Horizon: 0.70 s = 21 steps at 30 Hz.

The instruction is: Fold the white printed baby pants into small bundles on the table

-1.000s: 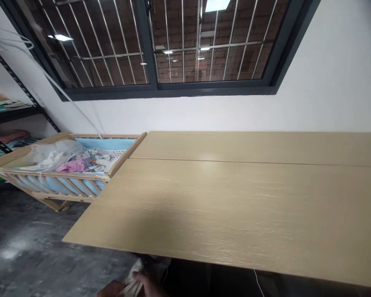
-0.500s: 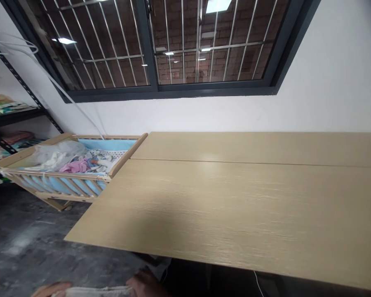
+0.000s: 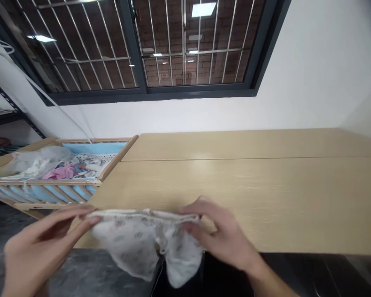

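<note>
A small pair of white baby pants (image 3: 132,243) with a faint grey print hangs in front of me, its waistband stretched level and two short legs drooping below. My left hand (image 3: 45,243) pinches one end of the waistband between thumb and fingers. At the other end, my right hand (image 3: 218,233) is closed on the band. The pants overlap the front edge of the wooden table (image 3: 266,198), with the legs hanging past it. Whether the cloth touches the tabletop I cannot tell.
A wooden crib (image 3: 114,163) with blue lining holds rumpled clothes, a pink cloth (image 3: 60,171) and a whitish see-through bag (image 3: 41,159). It stands against the table's left end. Behind rise a white wall (image 3: 312,82) and a barred window (image 3: 146,93). Dark shelving is at far left.
Both hands have risen from the bottom edge to the table's front edge, bringing the baby pants up into full view. The camera view has shifted right.
</note>
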### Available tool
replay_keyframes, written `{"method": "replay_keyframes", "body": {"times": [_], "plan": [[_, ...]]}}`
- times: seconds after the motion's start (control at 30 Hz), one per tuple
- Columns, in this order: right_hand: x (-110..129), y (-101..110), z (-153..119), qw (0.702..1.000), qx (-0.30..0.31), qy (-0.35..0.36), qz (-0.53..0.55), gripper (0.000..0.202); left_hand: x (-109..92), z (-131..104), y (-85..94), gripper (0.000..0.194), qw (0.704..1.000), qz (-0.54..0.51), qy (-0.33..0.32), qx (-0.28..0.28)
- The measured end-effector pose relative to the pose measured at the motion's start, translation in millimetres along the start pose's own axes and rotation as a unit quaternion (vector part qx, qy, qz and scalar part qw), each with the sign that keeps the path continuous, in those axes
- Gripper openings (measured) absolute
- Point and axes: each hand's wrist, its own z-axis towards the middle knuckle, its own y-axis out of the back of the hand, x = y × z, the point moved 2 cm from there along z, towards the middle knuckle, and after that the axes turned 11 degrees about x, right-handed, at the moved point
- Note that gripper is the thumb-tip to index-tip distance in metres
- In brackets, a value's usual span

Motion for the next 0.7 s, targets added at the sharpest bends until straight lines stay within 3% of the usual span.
{"method": "replay_keyframes", "body": {"times": [0.07,0.17,0.27,0.33,0.43,0.53,0.6,0.7], "plan": [[-3,36,10,0.998,-0.046,-0.047,-0.002,0.02,-31,24,-25.6,0.028,0.999,-0.031,-0.005,0.028],[-27,81,34,0.987,-0.078,-0.134,-0.034,0.028,-59,63,-72.7,0.031,0.988,-0.051,-0.049,0.135],[-76,113,64,0.977,-0.045,-0.186,-0.096,0.027,-64,101,-132.1,0.023,0.97,-0.032,-0.087,0.226],[-118,125,82,0.964,-0.025,-0.214,-0.153,0.022,-59,121,-175.6,0.017,0.961,0.012,-0.076,0.267],[-183,130,101,0.94,-0.016,-0.278,-0.198,0.019,-49,138,-235.5,0.016,0.949,0.054,-0.049,0.306],[-234,121,108,0.92,-0.017,-0.338,-0.2,0.02,-44,143,-278.2,0.026,0.936,0.088,-0.025,0.339],[-257,113,107,0.907,-0.023,-0.366,-0.205,0.019,-46,141,-293.5,0.034,0.928,0.107,-0.017,0.355],[-281,105,103,0.892,-0.028,-0.396,-0.214,0.017,-61,124,-295.7,0.036,0.924,0.127,-0.03,0.359]]}}
